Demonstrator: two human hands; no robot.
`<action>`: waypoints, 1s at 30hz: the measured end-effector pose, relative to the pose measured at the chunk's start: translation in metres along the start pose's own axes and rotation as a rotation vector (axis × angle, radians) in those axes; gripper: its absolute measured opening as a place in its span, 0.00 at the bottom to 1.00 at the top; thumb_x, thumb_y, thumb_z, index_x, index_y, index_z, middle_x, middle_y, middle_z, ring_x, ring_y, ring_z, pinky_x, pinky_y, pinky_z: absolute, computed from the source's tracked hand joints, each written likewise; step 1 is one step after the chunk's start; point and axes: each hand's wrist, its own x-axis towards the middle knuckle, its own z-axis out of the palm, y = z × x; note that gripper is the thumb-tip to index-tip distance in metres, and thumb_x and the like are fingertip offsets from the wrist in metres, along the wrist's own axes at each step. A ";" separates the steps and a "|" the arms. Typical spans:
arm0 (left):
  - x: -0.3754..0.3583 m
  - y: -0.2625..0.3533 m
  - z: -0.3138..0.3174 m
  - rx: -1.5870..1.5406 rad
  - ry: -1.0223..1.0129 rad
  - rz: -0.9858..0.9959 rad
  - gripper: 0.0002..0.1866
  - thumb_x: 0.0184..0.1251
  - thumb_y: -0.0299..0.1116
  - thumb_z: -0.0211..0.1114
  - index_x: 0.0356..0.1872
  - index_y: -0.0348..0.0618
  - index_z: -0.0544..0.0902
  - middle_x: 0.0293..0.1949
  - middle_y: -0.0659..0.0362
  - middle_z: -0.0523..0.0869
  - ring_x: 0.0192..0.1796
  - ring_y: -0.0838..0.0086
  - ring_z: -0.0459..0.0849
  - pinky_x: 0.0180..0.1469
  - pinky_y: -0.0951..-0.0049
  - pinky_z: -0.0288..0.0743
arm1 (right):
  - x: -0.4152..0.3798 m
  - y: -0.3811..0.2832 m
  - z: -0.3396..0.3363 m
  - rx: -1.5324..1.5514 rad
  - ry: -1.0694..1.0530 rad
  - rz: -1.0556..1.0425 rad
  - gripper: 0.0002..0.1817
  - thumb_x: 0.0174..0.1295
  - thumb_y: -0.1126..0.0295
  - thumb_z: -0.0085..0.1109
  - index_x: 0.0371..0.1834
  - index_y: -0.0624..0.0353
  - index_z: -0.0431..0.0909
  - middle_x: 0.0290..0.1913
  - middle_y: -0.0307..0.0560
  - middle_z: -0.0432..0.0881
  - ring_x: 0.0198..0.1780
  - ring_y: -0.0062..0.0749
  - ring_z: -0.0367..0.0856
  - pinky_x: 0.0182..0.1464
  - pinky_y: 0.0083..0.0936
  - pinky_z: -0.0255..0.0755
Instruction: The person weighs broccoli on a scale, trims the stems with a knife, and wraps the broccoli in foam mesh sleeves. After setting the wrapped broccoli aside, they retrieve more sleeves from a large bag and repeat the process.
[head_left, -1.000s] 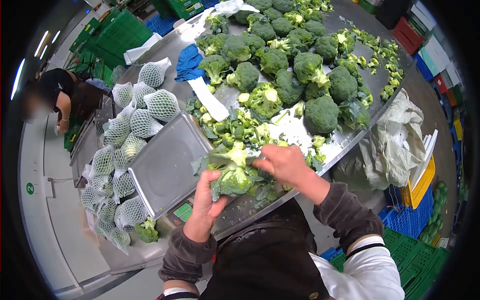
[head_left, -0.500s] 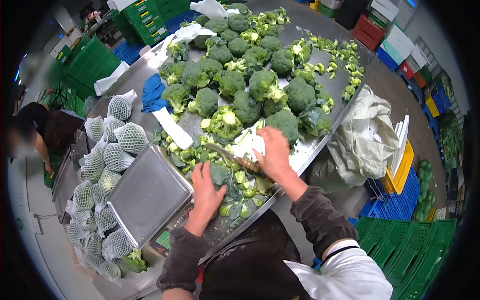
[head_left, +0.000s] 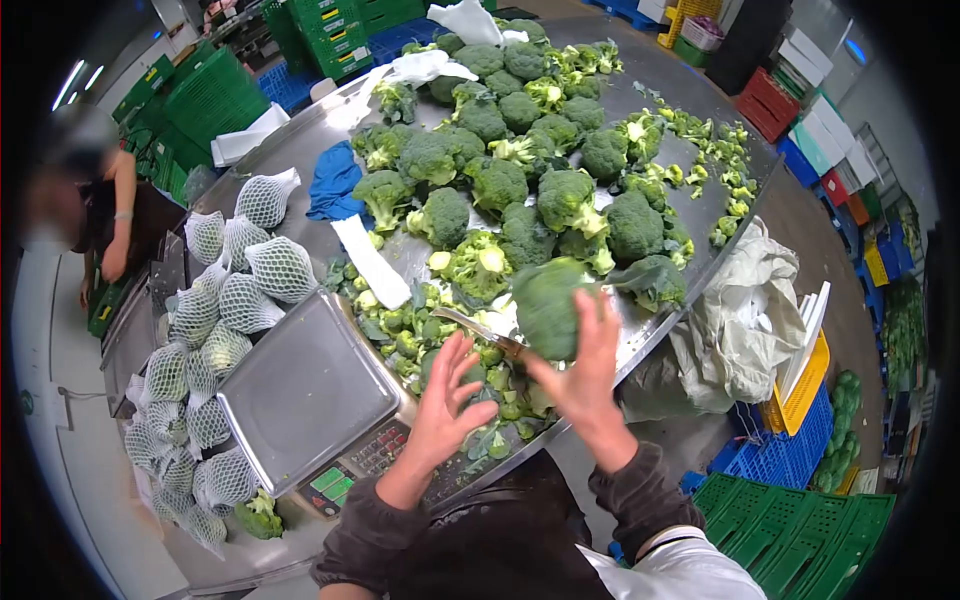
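Note:
A head of broccoli [head_left: 545, 305], smeared by motion, is in my right hand [head_left: 590, 385], with the thumb below it and the fingers along its right side. Just left of that thumb, a knife [head_left: 478, 328] with a curved blade and wooden handle lies over the cut pieces. My left hand [head_left: 440, 410] is open and holds nothing, its fingers spread above small broccoli trimmings [head_left: 405, 345]. Many more broccoli heads [head_left: 495, 185] are heaped beyond both hands on the metal table [head_left: 690, 90].
A weighing scale [head_left: 310, 390] with a flat metal plate stands at left, beside broccoli in white foam nets [head_left: 245, 300]. A blue cloth [head_left: 335, 182] and a white strip [head_left: 370, 262] lie near the heap. Right of the table are a pale sack [head_left: 740, 330] and crates [head_left: 790, 535]. Another person [head_left: 110, 200] is at far left.
My right hand has brought a broccoli head nearer, over the knife and cut pieces. My left hand has risen off the trimmings and opened. The view has shifted slightly.

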 end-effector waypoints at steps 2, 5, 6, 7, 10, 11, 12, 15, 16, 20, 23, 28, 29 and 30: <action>0.004 0.000 0.000 -0.228 0.026 0.125 0.58 0.46 0.47 0.75 0.72 0.48 0.41 0.67 0.50 0.57 0.67 0.60 0.60 0.64 0.61 0.60 | -0.012 -0.038 0.013 0.227 -0.161 -0.169 0.47 0.36 0.67 0.72 0.64 0.58 0.59 0.60 0.67 0.61 0.59 0.60 0.63 0.60 0.48 0.59; -0.005 0.003 -0.046 -0.286 0.448 0.071 0.48 0.45 0.41 0.74 0.67 0.44 0.56 0.57 0.54 0.71 0.57 0.66 0.73 0.59 0.66 0.69 | -0.031 -0.086 0.037 0.572 -0.278 -0.379 0.41 0.42 0.72 0.68 0.63 0.64 0.59 0.64 0.65 0.59 0.60 0.62 0.63 0.63 0.47 0.58; -0.018 0.013 -0.066 -0.360 0.477 0.066 0.43 0.44 0.38 0.73 0.63 0.42 0.62 0.54 0.55 0.73 0.55 0.69 0.75 0.58 0.66 0.70 | -0.027 -0.100 0.036 0.733 -0.395 -0.369 0.37 0.46 0.74 0.65 0.62 0.64 0.60 0.65 0.64 0.58 0.64 0.58 0.60 0.65 0.45 0.57; -0.029 0.024 -0.081 -0.298 0.494 0.156 0.41 0.42 0.35 0.72 0.62 0.41 0.64 0.53 0.55 0.74 0.54 0.68 0.75 0.57 0.67 0.70 | -0.025 -0.108 0.038 0.810 -0.431 -0.363 0.33 0.48 0.75 0.64 0.60 0.64 0.63 0.63 0.63 0.61 0.63 0.55 0.63 0.64 0.42 0.59; -0.064 0.052 -0.134 0.057 0.565 0.244 0.39 0.43 0.33 0.71 0.61 0.40 0.65 0.53 0.54 0.74 0.54 0.66 0.76 0.57 0.68 0.70 | -0.019 -0.099 0.059 0.754 -0.439 -0.383 0.25 0.50 0.76 0.60 0.55 0.63 0.69 0.59 0.60 0.68 0.59 0.52 0.69 0.60 0.38 0.65; -0.074 0.062 -0.146 0.243 0.621 0.184 0.39 0.42 0.33 0.71 0.61 0.40 0.65 0.53 0.53 0.75 0.54 0.66 0.76 0.57 0.68 0.69 | -0.018 -0.084 0.070 0.604 -0.407 -0.412 0.21 0.51 0.76 0.59 0.52 0.62 0.72 0.56 0.59 0.72 0.56 0.50 0.72 0.58 0.37 0.68; -0.083 0.068 -0.159 0.428 0.674 0.124 0.39 0.42 0.33 0.70 0.61 0.39 0.65 0.53 0.53 0.75 0.53 0.66 0.76 0.57 0.68 0.69 | -0.017 -0.067 0.083 0.479 -0.338 -0.287 0.15 0.52 0.75 0.56 0.45 0.59 0.76 0.51 0.53 0.77 0.51 0.48 0.77 0.52 0.36 0.73; -0.098 0.060 -0.186 0.721 0.712 -0.025 0.40 0.44 0.40 0.73 0.60 0.36 0.66 0.51 0.48 0.75 0.53 0.62 0.76 0.57 0.68 0.68 | -0.005 -0.006 0.105 0.247 -0.299 -0.002 0.14 0.54 0.71 0.58 0.44 0.56 0.77 0.48 0.51 0.78 0.48 0.47 0.78 0.50 0.36 0.74; -0.101 0.056 -0.193 0.948 0.714 -0.147 0.41 0.45 0.43 0.74 0.60 0.35 0.66 0.51 0.46 0.76 0.53 0.61 0.76 0.57 0.67 0.68 | 0.000 0.011 0.107 0.223 -0.304 0.064 0.13 0.54 0.69 0.59 0.44 0.56 0.77 0.46 0.52 0.79 0.46 0.47 0.79 0.49 0.36 0.74; -0.108 0.054 -0.196 1.062 0.768 -0.142 0.43 0.48 0.49 0.72 0.61 0.31 0.64 0.55 0.41 0.73 0.58 0.56 0.73 0.60 0.65 0.65 | -0.001 0.045 0.102 -0.296 -0.643 0.010 0.12 0.54 0.62 0.62 0.39 0.55 0.80 0.36 0.50 0.80 0.38 0.49 0.79 0.39 0.40 0.73; -0.123 0.052 -0.211 1.116 0.808 -0.089 0.41 0.55 0.48 0.67 0.63 0.30 0.61 0.59 0.39 0.69 0.63 0.55 0.68 0.63 0.64 0.61 | -0.001 0.035 0.095 -0.228 -0.771 0.070 0.12 0.54 0.62 0.61 0.37 0.55 0.81 0.34 0.54 0.81 0.38 0.49 0.79 0.39 0.40 0.72; -0.149 0.075 -0.217 0.798 0.834 0.123 0.40 0.59 0.45 0.64 0.66 0.34 0.56 0.62 0.45 0.66 0.63 0.60 0.67 0.62 0.66 0.62 | -0.012 0.030 0.072 0.053 -0.467 0.172 0.13 0.57 0.68 0.60 0.40 0.60 0.70 0.28 0.54 0.81 0.31 0.49 0.80 0.33 0.36 0.71; -0.153 0.079 -0.217 0.766 0.819 0.128 0.42 0.57 0.42 0.66 0.67 0.35 0.54 0.62 0.47 0.65 0.62 0.63 0.67 0.62 0.67 0.63 | -0.013 0.030 0.067 0.064 -0.458 0.149 0.15 0.57 0.70 0.60 0.42 0.60 0.65 0.24 0.50 0.77 0.23 0.42 0.76 0.29 0.30 0.68; -0.154 0.082 -0.213 0.766 0.813 0.127 0.42 0.57 0.42 0.66 0.67 0.35 0.54 0.62 0.47 0.65 0.62 0.63 0.67 0.62 0.67 0.63 | -0.016 0.030 0.065 0.062 -0.456 0.154 0.15 0.57 0.70 0.60 0.42 0.60 0.65 0.24 0.50 0.77 0.23 0.42 0.76 0.29 0.30 0.68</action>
